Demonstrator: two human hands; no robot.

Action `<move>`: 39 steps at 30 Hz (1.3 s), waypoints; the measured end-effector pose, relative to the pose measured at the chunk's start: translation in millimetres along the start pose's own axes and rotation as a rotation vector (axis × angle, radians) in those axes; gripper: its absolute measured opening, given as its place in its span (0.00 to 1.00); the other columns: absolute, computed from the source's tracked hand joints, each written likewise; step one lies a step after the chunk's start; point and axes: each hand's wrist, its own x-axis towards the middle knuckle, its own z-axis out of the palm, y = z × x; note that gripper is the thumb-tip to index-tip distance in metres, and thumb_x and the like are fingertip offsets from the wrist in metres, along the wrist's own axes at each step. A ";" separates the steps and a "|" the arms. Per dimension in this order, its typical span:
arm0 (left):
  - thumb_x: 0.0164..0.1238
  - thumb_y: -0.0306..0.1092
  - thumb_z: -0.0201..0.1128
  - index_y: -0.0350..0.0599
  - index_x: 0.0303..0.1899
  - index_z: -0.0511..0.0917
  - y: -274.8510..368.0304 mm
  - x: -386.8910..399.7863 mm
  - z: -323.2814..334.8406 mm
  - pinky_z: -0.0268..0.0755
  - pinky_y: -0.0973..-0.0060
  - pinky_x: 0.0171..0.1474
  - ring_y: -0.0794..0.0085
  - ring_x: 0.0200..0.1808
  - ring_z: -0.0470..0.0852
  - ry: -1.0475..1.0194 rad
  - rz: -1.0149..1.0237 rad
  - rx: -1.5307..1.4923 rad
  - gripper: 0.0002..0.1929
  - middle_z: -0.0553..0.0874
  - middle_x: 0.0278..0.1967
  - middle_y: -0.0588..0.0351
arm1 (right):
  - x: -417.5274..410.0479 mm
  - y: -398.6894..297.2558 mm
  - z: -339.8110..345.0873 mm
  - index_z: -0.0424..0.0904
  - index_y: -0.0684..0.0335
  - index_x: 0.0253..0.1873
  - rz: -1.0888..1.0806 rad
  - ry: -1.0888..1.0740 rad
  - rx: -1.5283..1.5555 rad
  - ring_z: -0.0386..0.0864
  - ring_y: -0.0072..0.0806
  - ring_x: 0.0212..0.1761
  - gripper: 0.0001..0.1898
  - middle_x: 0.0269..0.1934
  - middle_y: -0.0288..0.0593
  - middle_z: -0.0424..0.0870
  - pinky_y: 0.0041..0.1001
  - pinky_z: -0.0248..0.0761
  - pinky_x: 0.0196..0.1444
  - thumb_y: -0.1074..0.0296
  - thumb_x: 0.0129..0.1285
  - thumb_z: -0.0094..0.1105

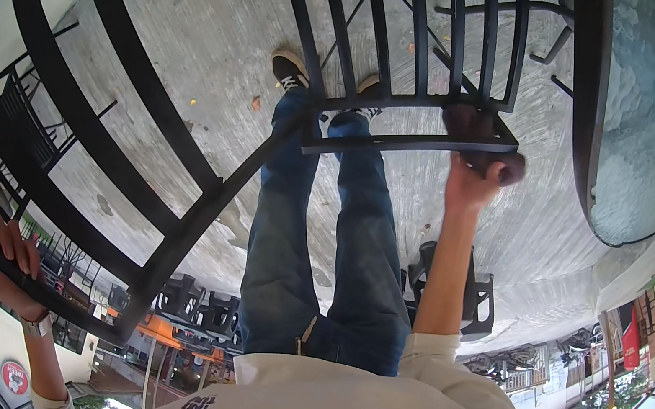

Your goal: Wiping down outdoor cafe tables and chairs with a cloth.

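A black metal chair with slatted panels (230, 174) stands tilted before me, one panel of wide slats at the left and a narrower barred panel at the top. My left hand (9, 249), with a watch on its wrist, is curled around the outer rail of the left panel. At the corner of the barred panel, my right hand (471, 185) presses a dark brown cloth (470, 123) around the frame bar. Part of the cloth is blurred and bunched beside my thumb. My legs and shoes show behind the frame.
On the right stands a table with a glass top (648, 138) and a dark edge. Black plastic stools (481, 303) are behind my right arm. More black metal chairs (29, 115) appear at the left. Dry leaves lie on the concrete floor (199, 45).
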 end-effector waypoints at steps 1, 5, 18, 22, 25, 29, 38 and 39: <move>0.80 0.51 0.34 0.43 0.53 0.65 0.6 1.3 5.3 0.56 0.87 0.10 0.82 0.12 0.58 0.024 0.014 0.020 0.21 0.65 0.21 0.61 | -9.2 20.9 -7.2 0.60 0.64 0.69 0.027 -0.006 0.095 0.55 0.48 0.75 0.29 0.70 0.51 0.64 0.55 0.44 0.74 0.50 0.71 0.41; 0.81 0.50 0.29 0.42 0.53 0.64 -1.7 8.2 7.6 0.57 0.89 0.09 0.81 0.12 0.56 -0.085 0.000 -0.031 0.22 0.63 0.22 0.60 | -63.9 150.5 -8.6 0.63 0.41 0.67 0.292 -0.398 0.279 0.66 0.43 0.69 0.28 0.69 0.38 0.66 0.55 0.46 0.74 0.68 0.61 0.51; 0.81 0.48 0.31 0.41 0.50 0.62 3.2 3.8 14.6 0.53 0.88 0.08 0.81 0.13 0.56 -0.044 0.035 -0.052 0.19 0.61 0.22 0.60 | -151.0 1.5 49.9 0.64 0.70 0.66 0.034 -0.386 -0.869 0.72 0.34 0.62 0.23 0.58 0.48 0.75 0.34 0.61 0.67 0.65 0.70 0.51; 0.81 0.48 0.30 0.43 0.48 0.61 -2.9 5.0 12.1 0.52 0.88 0.07 0.81 0.12 0.55 -0.002 0.011 -0.011 0.18 0.61 0.22 0.60 | -73.4 72.4 119.5 0.75 0.72 0.52 -0.259 -0.503 -1.496 0.79 0.47 0.53 0.15 0.45 0.55 0.83 0.38 0.70 0.54 0.70 0.62 0.56; 0.81 0.48 0.30 0.44 0.47 0.61 -5.1 8.2 23.1 0.52 0.88 0.07 0.81 0.12 0.55 -0.015 0.023 -0.025 0.17 0.61 0.21 0.60 | -44.0 135.2 124.3 0.78 0.67 0.46 -0.193 -0.771 -2.293 0.80 0.45 0.46 0.13 0.41 0.56 0.83 0.40 0.70 0.48 0.70 0.57 0.55; 0.81 0.48 0.31 0.45 0.47 0.61 -7.7 8.3 25.5 0.51 0.88 0.07 0.82 0.11 0.55 -0.025 0.044 -0.077 0.17 0.61 0.21 0.61 | -65.4 148.3 93.7 0.78 0.63 0.42 -0.290 -1.100 -2.320 0.78 0.46 0.47 0.11 0.40 0.50 0.84 0.40 0.68 0.52 0.71 0.53 0.53; 0.81 0.49 0.32 0.46 0.47 0.61 -6.0 -0.8 19.4 0.56 0.88 0.09 0.81 0.09 0.57 0.112 -0.036 -0.048 0.17 0.63 0.20 0.60 | -42.1 6.4 55.1 0.71 0.53 0.63 -0.710 -0.580 -2.503 0.70 0.44 0.61 0.32 0.69 0.36 0.66 0.49 0.64 0.55 0.75 0.47 0.56; 0.81 0.49 0.32 0.46 0.47 0.61 -5.9 0.3 16.6 0.56 0.88 0.09 0.81 0.09 0.57 0.116 -0.031 -0.061 0.17 0.63 0.20 0.60 | -20.5 -18.2 48.8 0.71 0.54 0.63 -0.786 -0.366 -2.534 0.68 0.45 0.63 0.31 0.70 0.35 0.66 0.51 0.63 0.56 0.76 0.50 0.55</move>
